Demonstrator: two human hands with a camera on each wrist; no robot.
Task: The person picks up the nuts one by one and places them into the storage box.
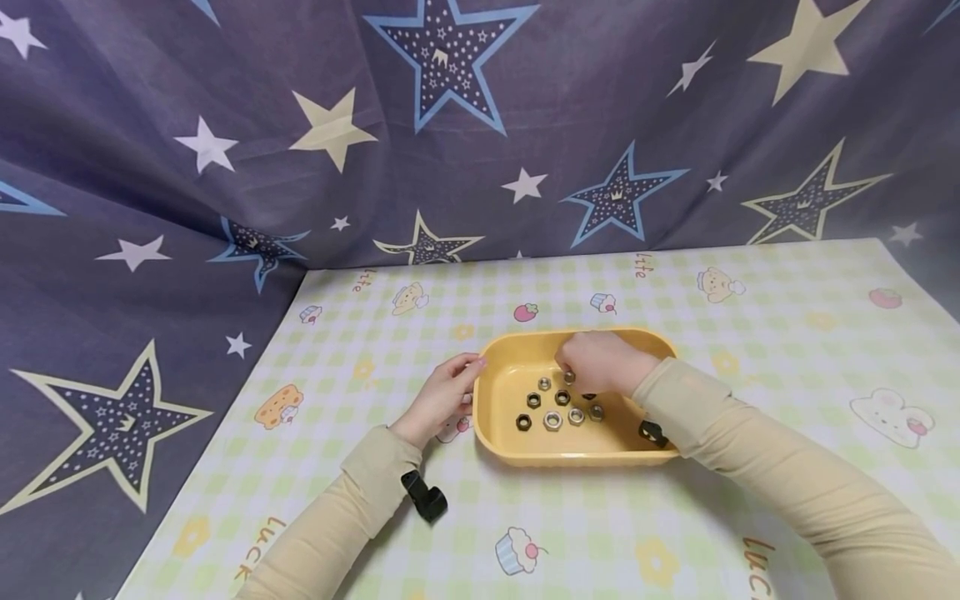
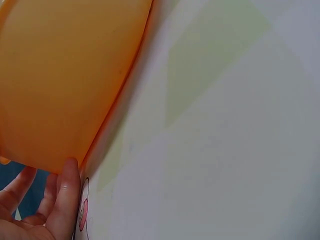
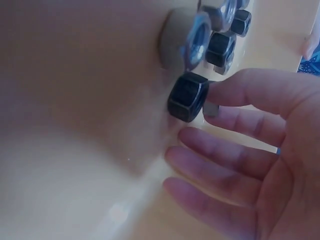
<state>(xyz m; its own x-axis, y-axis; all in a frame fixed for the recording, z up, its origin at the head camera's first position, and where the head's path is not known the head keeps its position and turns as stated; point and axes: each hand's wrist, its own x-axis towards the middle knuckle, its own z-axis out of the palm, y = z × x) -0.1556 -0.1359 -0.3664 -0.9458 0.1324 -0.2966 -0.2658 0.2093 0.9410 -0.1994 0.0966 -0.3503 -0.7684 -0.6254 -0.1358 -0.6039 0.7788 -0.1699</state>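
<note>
A yellow plastic tray [image 1: 525, 457] holds several loose hex nuts, some silver, some black. My left hand [image 1: 444, 396] is at its left end, with fingertips touching the rim and outer wall; in the left wrist view the fingers [image 2: 69, 200] look fairly straight. My right hand [image 1: 606, 362] reaches down inside the tray. Thumb and index finger pinch a small silver nut [image 3: 212, 109], mostly hidden behind a black nut [image 3: 188, 97]. The other fingers stay spread loosely. Silver nuts [image 1: 552, 421] and black nuts [image 1: 523, 422] lie left of and nearer than the right hand.
The tray stands on a table with a green checked cloth [image 1: 600, 525] printed with cartoons. A dark curtain [image 1: 480, 167] with stars hangs behind and at the left. Black straps [image 1: 425, 497] sit at both wrists.
</note>
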